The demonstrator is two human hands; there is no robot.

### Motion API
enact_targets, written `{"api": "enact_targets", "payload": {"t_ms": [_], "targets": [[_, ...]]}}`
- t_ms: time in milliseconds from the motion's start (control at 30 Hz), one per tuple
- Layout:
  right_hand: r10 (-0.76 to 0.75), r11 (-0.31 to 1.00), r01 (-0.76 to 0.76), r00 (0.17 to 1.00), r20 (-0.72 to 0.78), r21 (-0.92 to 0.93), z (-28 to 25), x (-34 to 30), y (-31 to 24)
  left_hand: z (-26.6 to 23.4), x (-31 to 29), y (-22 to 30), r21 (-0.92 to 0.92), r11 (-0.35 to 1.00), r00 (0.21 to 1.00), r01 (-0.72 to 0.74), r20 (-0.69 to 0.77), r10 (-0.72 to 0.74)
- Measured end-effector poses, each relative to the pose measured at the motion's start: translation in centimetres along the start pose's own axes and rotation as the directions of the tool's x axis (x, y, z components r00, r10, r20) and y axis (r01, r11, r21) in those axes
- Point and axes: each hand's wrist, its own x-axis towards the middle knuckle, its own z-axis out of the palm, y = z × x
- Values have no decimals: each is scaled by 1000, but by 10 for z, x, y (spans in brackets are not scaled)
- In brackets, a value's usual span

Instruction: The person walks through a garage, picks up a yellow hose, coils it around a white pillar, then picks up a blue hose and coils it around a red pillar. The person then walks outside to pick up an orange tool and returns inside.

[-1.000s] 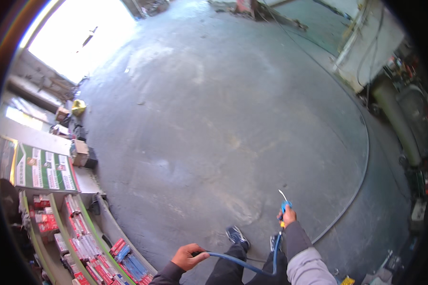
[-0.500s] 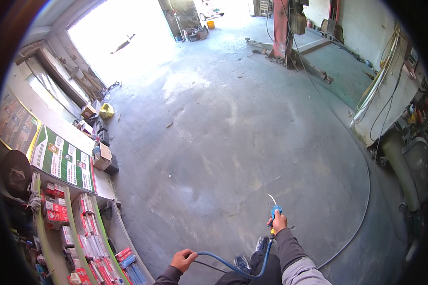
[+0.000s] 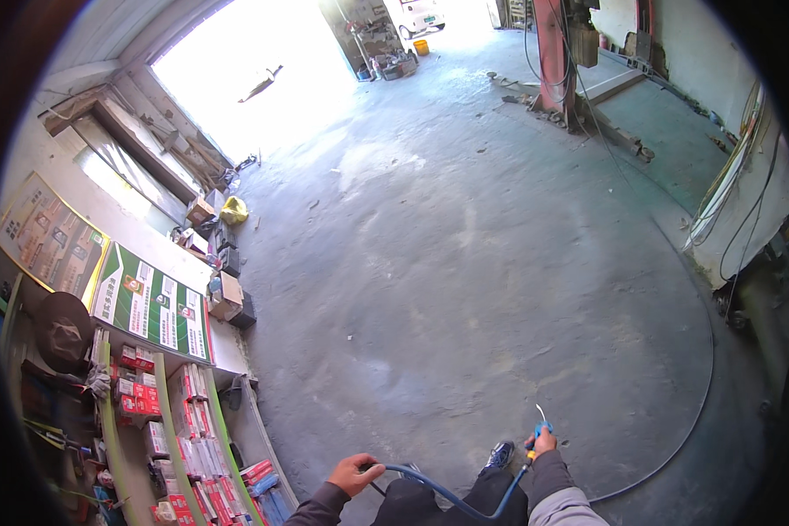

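My right hand (image 3: 545,443) is closed around a blue air blow gun (image 3: 543,428), whose thin, pale, bent nozzle points up and ahead over the floor. A yellow fitting (image 3: 530,455) joins the gun to a blue air hose (image 3: 507,498), which sags across in front of my legs. At the other side, my left hand (image 3: 356,474) grips the hose, fingers curled round it. A thinner dark stretch of hose hangs below that hand. Part of the gun's body is hidden by my right hand.
A shelf (image 3: 168,412) of red and white boxes lines the left, below wall posters (image 3: 153,302). Cardboard boxes (image 3: 226,296) stand along that wall. A dark hose (image 3: 708,386) curves over the concrete floor at right. A red lift post (image 3: 552,57) stands far right.
The view has turned left, so the shelf and lift post sit farther right in it. My right hand with the blow gun appears lower, and one shoe shows farther forward.
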Motion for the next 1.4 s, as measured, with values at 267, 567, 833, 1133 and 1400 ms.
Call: {"api": "enact_targets", "payload": {"t_ms": [267, 567, 833, 1133, 1400], "targets": [[191, 979, -200, 971, 144, 46, 72, -45, 78, -53, 53, -17, 10, 998, 991, -62, 118, 60], [111, 973, -54, 960, 256, -222, 335, -115, 79, -221, 65, -243, -142, 990, 985, -18, -170, -7], [-105, 871, 325, 856, 506, -369, 590, -221, 56, -276, -23, -468, 99, 986, 970, -132, -190, 149], [-216, 816, 460, 803, 555, -349, 682, -361, -33, -277, 57, -453, -191, 977, 953, -90, -303, 28], [-116, 991, 136, 883, 455, -11, 638, -368, -125, -360, 152, -288, -671, 568, 685, -477, -689, -238]]}}
